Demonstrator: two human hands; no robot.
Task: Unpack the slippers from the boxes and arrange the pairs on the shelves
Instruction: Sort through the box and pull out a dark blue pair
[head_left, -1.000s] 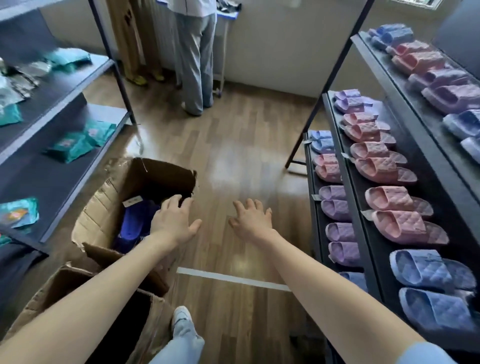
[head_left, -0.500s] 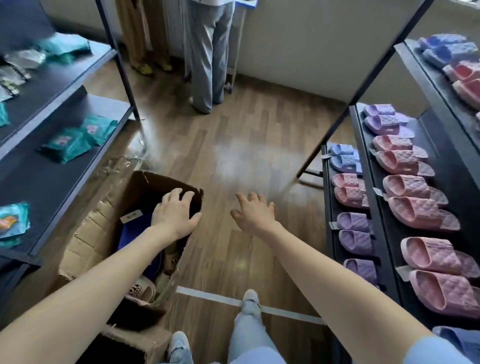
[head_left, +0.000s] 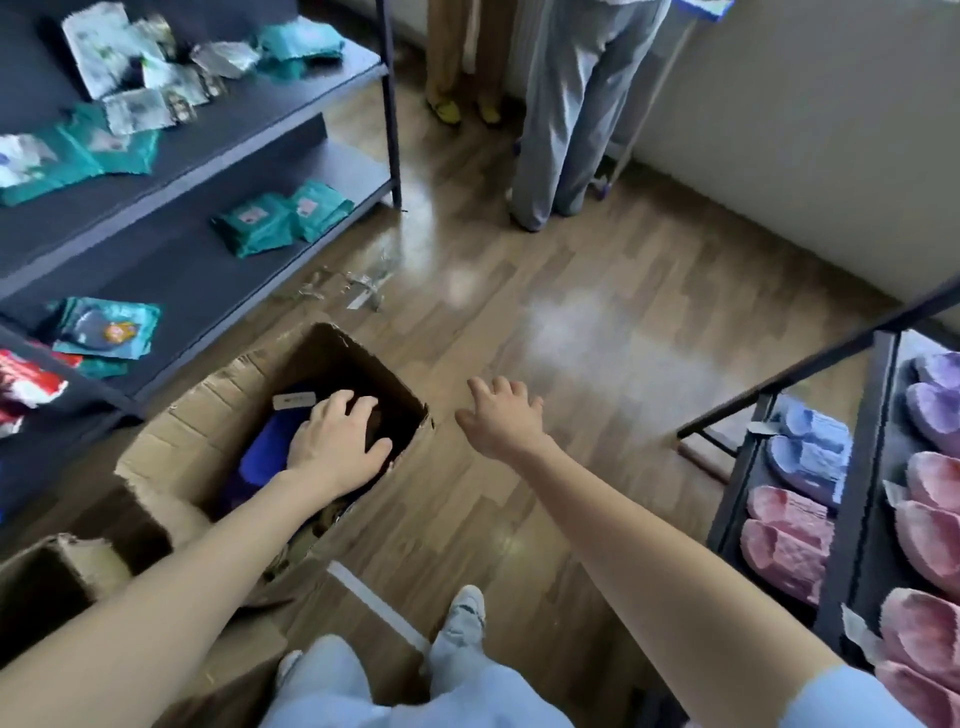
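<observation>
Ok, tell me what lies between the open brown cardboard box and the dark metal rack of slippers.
In the head view, wood-plank floor, with a white tape strip near the box; the right hand hovers above it.

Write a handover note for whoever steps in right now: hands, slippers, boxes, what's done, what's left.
Left hand: open, fingers spread, in the mouth of the open cardboard box, over the dark blue slippers; contact unclear.
Right hand: open, empty, above the floor beside that box.
Done: a blue pair, a pink pair and a purple pair, among others, stand on the right-hand shelves.
Left: lift the dark blue slippers out and shelve them. A second box sits at lower left, contents not visible.
</observation>
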